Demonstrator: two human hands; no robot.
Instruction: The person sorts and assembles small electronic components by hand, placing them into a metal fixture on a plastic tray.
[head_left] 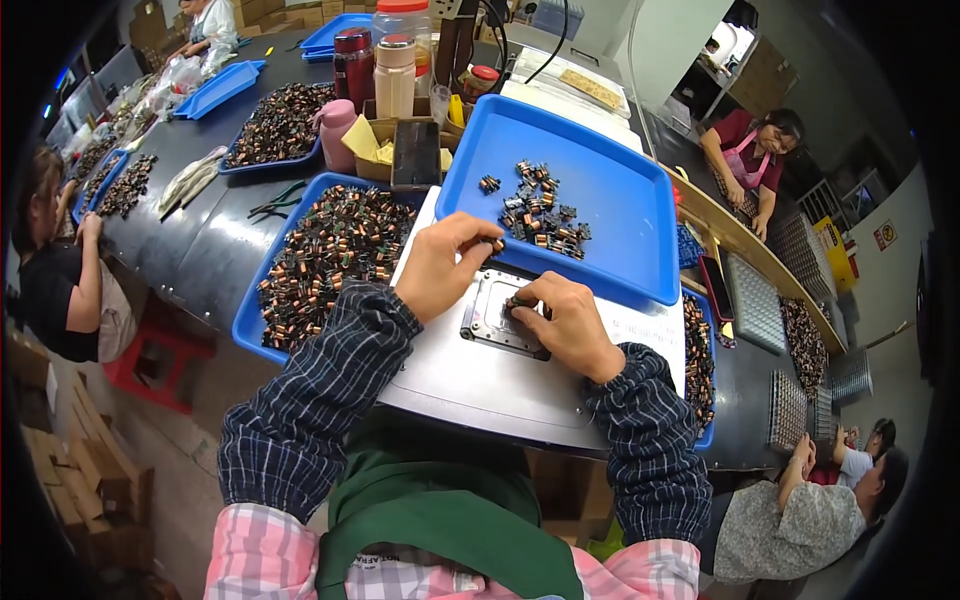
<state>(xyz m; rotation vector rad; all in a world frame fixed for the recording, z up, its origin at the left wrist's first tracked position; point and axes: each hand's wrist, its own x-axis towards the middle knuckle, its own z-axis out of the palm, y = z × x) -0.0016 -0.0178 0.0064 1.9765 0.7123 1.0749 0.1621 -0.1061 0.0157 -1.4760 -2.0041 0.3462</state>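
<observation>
My left hand (445, 262) pinches a small copper-wound coil component (497, 244) at the near edge of a blue tray (625, 200). My right hand (572, 325) is closed, thumb against fingers, on a small dark component (516, 304) over a square metal fixture (482, 326); the fingers partly hide that part. The fixture sits on a silver, flat-topped machine (440, 375). Loose coil components (545, 220) lie scattered in the tray, which rests tilted behind the fixture. To the left, a deeper blue bin (245, 325) is heaped with similar components (335, 250).
Green-handled pliers (278, 201) and white gloves (192, 183) lie on the dark table (160, 255). Bottles, including a pink one (338, 130), and a phone (416, 153) stand behind the bin. Another component bin (708, 435) is at right. Co-workers sit on both sides.
</observation>
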